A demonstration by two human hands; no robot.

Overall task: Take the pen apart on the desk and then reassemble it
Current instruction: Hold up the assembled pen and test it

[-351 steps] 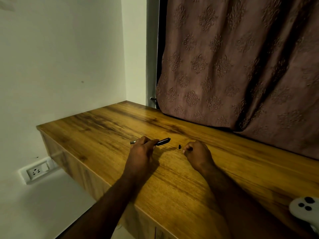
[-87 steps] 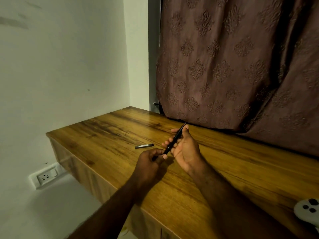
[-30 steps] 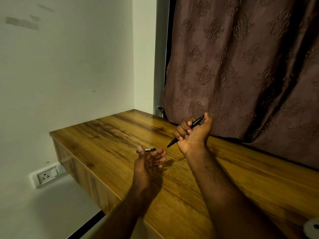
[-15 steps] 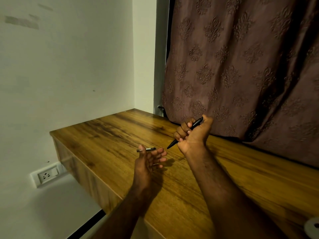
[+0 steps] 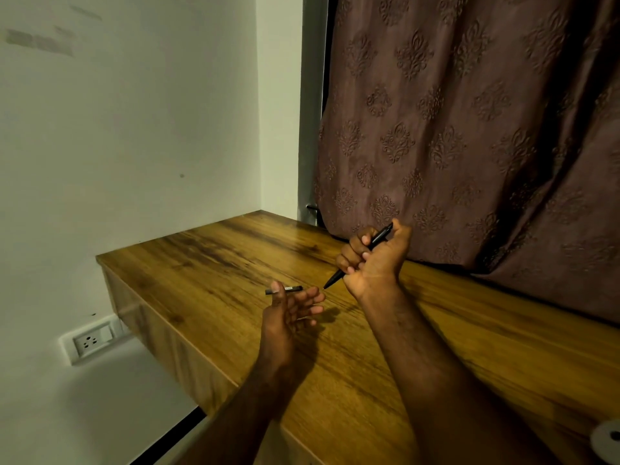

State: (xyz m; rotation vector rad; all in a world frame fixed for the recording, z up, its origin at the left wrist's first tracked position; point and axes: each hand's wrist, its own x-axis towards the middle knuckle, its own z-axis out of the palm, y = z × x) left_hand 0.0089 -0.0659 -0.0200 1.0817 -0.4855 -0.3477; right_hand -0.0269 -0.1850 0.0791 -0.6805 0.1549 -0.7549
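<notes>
– Gripping anything, your right hand (image 5: 372, 260)?
– Fingers curled round the pen (image 5: 379, 236), above the desk (image 5: 201, 263) near its back edge. My left hand (image 5: 288, 313) is slack, empty.
– Loose pen piece (image 5: 291, 289)?
– On the desk, beyond my left thumb.

A big brown curtain (image 5: 469, 129) with leafy shapes pressed into it hangs on the right. Just beside it, on its left, runs a tall grey strip (image 5: 312, 112), with a small dark handle (image 5: 312, 207) near the bottom. The wall (image 5: 134, 146) on the left is pale, with grey smudges (image 5: 40, 41) up high and one small dark dot (image 5: 182, 175). Low down on it sits a white socket (image 5: 90, 340). A white round thing (image 5: 609, 439) peeks in at the bottom right corner.
</notes>
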